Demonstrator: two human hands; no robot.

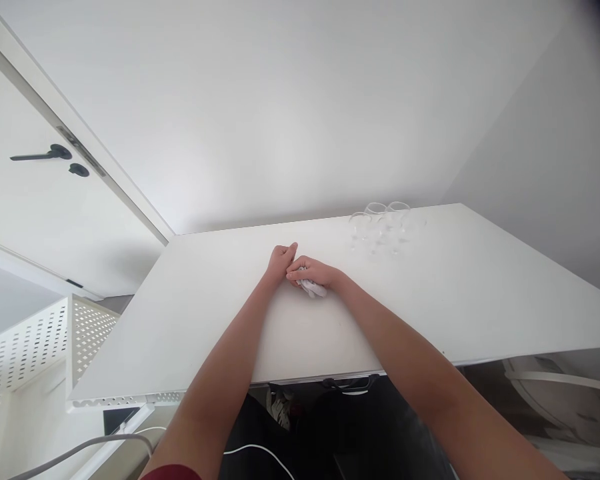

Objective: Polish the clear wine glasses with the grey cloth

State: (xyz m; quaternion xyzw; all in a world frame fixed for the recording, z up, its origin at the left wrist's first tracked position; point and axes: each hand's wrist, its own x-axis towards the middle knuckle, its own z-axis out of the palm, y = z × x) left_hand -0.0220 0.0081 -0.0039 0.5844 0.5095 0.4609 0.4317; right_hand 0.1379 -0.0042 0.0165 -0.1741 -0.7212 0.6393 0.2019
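Note:
Over the middle of the white table, my right hand (pixel 311 270) is closed around a crumpled white cloth (pixel 313 288), part of which hangs out below the fingers. Just to its left, my left hand (pixel 282 259) is curled into a fist with the thumb uppermost. The two hands meet or nearly meet at the fingers. Whatever the left fist holds, if anything, is hidden. Several clear stemmed glasses (pixel 380 223) stand together near the table's back edge, to the right of both hands and apart from them.
The white table (pixel 210 300) backs against a pale wall (pixel 280 120). A door with a black handle (pixel 40 155) is at the left. White perforated panels (pixel 93 333) stand beside the table's left edge. A white cable (pixel 257 448) and a shoe (pixel 279 408) show below the front edge.

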